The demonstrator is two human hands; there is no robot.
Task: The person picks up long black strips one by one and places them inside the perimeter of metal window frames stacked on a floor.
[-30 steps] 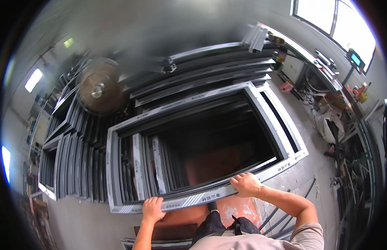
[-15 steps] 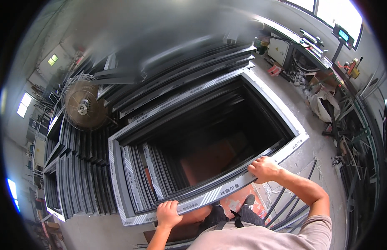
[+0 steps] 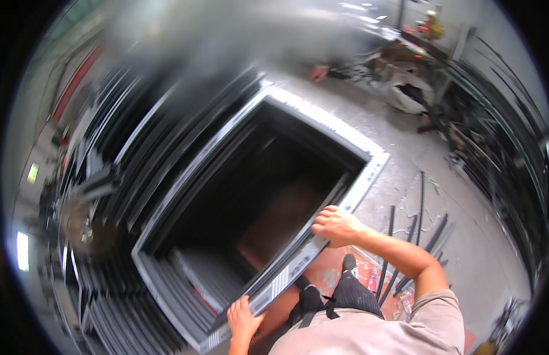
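Note:
A large rectangular frame (image 3: 316, 116), dark with pale printed film on its face, stands in front of me at the near side of a stack of similar frames. My left hand (image 3: 244, 319) is closed over its near edge toward the lower left corner. Farther right on that same edge, my right hand (image 3: 335, 226) grips with fingers curled over the top. Through the opening I see a dark interior and a reddish floor patch. The fingers' undersides are hidden by the frame.
More dark frames (image 3: 118, 316) stand packed at the left beside a blurred round fan (image 3: 85, 228). Dark strips (image 3: 420, 201) lie on the floor to my right. A white sack (image 3: 404, 94) and profile racks (image 3: 493, 171) line the right side. Blur covers the top.
My view has turned right, so the frame and stacks appear swung and shifted left. Both hands keep their hold on the frame's near edge.

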